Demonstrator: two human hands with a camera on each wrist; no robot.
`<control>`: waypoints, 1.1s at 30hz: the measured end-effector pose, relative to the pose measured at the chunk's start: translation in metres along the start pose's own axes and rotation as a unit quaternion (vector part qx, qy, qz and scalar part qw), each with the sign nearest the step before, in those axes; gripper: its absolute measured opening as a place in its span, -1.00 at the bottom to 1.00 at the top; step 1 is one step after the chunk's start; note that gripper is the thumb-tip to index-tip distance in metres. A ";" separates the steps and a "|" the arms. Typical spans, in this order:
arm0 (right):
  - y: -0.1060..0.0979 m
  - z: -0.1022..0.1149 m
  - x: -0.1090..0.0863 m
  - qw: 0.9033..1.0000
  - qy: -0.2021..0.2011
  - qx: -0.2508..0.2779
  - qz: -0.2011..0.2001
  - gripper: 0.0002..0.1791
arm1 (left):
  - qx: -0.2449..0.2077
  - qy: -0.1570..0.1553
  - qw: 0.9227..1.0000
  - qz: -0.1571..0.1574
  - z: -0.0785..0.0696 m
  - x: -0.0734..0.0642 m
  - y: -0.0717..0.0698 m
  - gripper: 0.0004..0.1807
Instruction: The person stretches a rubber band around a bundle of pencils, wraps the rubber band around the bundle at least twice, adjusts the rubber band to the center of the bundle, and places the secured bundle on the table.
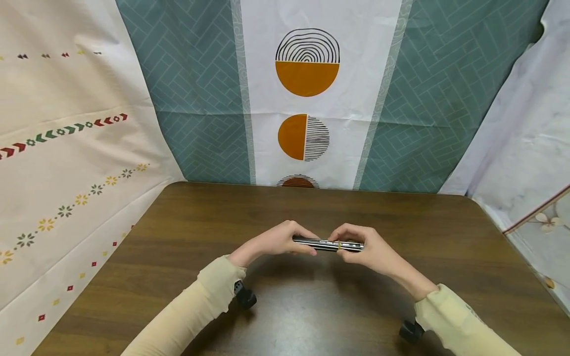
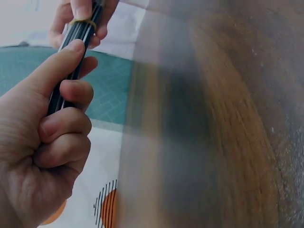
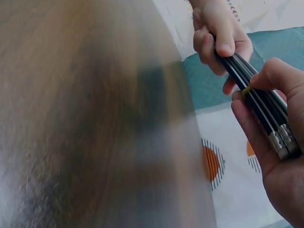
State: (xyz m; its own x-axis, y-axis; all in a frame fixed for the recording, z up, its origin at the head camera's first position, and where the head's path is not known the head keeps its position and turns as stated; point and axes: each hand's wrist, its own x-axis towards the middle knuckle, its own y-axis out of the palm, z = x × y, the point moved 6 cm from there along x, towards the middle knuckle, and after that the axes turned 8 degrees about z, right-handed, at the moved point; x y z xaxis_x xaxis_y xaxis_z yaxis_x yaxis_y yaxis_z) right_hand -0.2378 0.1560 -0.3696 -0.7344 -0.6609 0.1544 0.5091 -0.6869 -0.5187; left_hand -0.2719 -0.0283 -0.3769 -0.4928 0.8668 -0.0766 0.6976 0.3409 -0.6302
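A bundle of dark pencils (image 1: 324, 244) with silvery stripes is held level above the table, between both hands. My left hand (image 1: 282, 239) grips its left end, fingers curled round it and thumb along the top. At the other end, my right hand (image 1: 368, 248) pinches the bundle between thumb and fingers. In the right wrist view, a yellow rubber band (image 3: 246, 90) circles the pencils close to the right thumb. Metal ferrules and pale erasers (image 3: 283, 152) show at the right-hand end. The left-hand tips are hidden inside the left hand.
Below the hands lies a dark brown wooden table (image 1: 213, 212) with rounded far corners. A teal and white cloth (image 1: 205, 99) with orange circles hangs behind it. Patterned pale cloths stand at the left (image 1: 67, 163) and right (image 1: 525, 143).
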 end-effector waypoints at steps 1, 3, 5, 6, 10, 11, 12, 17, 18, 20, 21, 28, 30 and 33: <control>-0.001 0.000 -0.001 1.000 0.002 -0.007 0.000 -0.65 | 0.003 -0.002 1.000 0.000 0.000 0.000 0.001 -0.67; -0.003 0.001 -0.002 1.000 0.004 -0.020 -0.007 -0.62 | 0.009 -0.008 1.000 -0.003 0.000 -0.001 0.001 -0.64; -0.006 0.001 -0.003 0.999 0.005 -0.035 -0.022 -0.61 | 0.015 -0.014 1.000 -0.007 0.000 -0.002 -0.001 -0.62; -0.008 0.000 -0.003 0.999 0.005 -0.041 -0.029 -0.63 | 0.018 -0.018 1.000 -0.009 0.000 -0.002 -0.001 -0.62; -0.008 0.000 -0.002 0.997 -0.007 -0.064 -0.033 -0.66 | 0.022 -0.024 0.999 -0.006 0.001 -0.003 -0.002 -0.63; -0.007 0.001 -0.002 0.997 -0.011 -0.067 -0.029 -0.66 | 0.021 -0.024 0.999 -0.004 0.001 -0.003 -0.002 -0.63; -0.006 0.001 -0.001 0.997 -0.015 -0.068 -0.027 -0.67 | 0.020 -0.023 1.000 -0.002 0.001 -0.003 -0.002 -0.63; -0.004 0.001 0.002 0.997 -0.019 -0.067 -0.042 -0.67 | 0.014 -0.020 1.000 0.000 0.001 -0.001 -0.002 -0.66; -0.004 0.001 0.002 0.997 -0.019 -0.062 -0.045 -0.68 | 0.012 -0.017 1.000 0.003 0.001 0.000 -0.001 -0.66; -0.003 0.001 0.002 0.996 -0.021 -0.064 -0.051 -0.71 | 0.009 -0.012 1.000 0.007 -0.001 0.002 0.000 -0.68; -0.001 0.001 0.002 0.997 -0.020 -0.060 -0.050 -0.72 | 0.009 -0.010 1.000 0.007 -0.001 0.003 0.001 -0.69; 0.001 0.004 0.001 0.997 -0.002 -0.077 -0.030 -0.52 | 0.009 -0.006 1.000 0.009 -0.002 0.002 0.004 -0.67; -0.003 0.007 0.000 0.995 -0.009 -0.097 -0.037 -0.55 | 0.008 -0.012 1.000 0.003 -0.001 0.001 0.003 -0.64; -0.007 0.009 0.001 0.992 -0.029 -0.117 -0.040 -0.60 | 0.007 -0.018 1.000 -0.004 0.000 0.000 0.001 -0.62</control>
State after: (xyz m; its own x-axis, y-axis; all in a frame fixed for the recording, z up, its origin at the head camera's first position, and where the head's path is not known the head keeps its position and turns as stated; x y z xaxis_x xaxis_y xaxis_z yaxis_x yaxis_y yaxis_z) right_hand -0.2378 0.1575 -0.3579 -0.7383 -0.6273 0.2478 0.3262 -0.6537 -0.6829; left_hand -0.2710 -0.0277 -0.3780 -0.5162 0.8508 -0.0986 0.6865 0.3422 -0.6415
